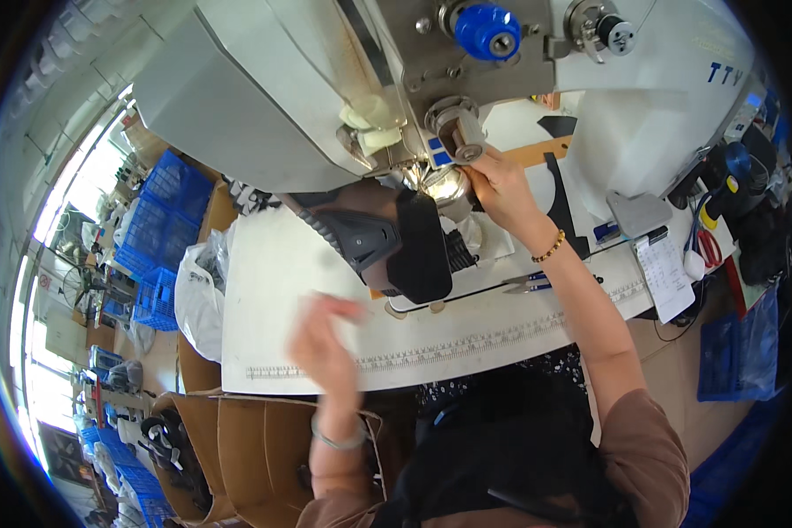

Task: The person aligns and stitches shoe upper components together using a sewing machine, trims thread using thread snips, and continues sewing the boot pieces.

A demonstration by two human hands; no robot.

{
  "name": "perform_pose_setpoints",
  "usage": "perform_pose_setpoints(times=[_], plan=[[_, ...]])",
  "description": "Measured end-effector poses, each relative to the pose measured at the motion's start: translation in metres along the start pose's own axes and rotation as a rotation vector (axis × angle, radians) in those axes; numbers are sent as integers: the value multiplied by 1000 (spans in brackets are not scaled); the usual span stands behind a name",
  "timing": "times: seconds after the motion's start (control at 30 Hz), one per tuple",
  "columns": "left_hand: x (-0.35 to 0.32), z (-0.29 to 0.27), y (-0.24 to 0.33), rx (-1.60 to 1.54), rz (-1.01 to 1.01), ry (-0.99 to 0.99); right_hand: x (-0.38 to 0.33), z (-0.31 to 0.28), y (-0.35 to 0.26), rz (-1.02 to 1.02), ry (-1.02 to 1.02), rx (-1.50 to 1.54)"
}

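at one sewing machine (495, 79), two hands (326, 343) (505, 192) flank one dark workpiece (421, 246).

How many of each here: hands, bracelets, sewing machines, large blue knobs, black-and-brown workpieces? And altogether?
Hands: 2 (left hand, right hand)
Bracelets: 2 (beaded bracelet, pale bangle)
Sewing machine: 1
Large blue knob: 1
Black-and-brown workpiece: 1
Total: 7

white tabletop (264, 282) | ruler strip (466, 341) along near edge | sewing machine (620, 141) | snips (535, 286) | paper sheet (665, 277) at right
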State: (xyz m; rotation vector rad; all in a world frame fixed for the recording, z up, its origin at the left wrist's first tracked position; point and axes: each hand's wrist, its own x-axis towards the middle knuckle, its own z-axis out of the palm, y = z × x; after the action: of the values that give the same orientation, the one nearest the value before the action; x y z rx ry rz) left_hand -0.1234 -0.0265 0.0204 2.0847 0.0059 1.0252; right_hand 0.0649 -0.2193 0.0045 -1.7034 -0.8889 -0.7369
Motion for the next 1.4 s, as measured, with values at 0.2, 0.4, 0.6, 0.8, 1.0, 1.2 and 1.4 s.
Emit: perform_pose_setpoints(times=[0.2, 0.4, 0.6, 0.8, 1.0, 1.2, 1.4], plan=[[159, 17, -29, 548, 512, -79, 3, 2, -7, 55, 13, 47], [146, 37, -31, 671, 577, 179, 1, 7, 1, 67, 56, 7], [138, 33, -30, 714, 502, 214, -2, 8, -2, 69, 102, 105], [124, 30, -25, 672, 468, 220, -4, 9, 2, 1, 123, 69], [127, 32, -25, 665, 513, 263, -4, 12, 6, 79, 97, 173], [137, 35, -27, 683, 515, 230, -3, 11, 3, 125, 83, 229], [141, 35, -36, 621, 556, 233, -6, 15, 6, 108, 119, 301]])
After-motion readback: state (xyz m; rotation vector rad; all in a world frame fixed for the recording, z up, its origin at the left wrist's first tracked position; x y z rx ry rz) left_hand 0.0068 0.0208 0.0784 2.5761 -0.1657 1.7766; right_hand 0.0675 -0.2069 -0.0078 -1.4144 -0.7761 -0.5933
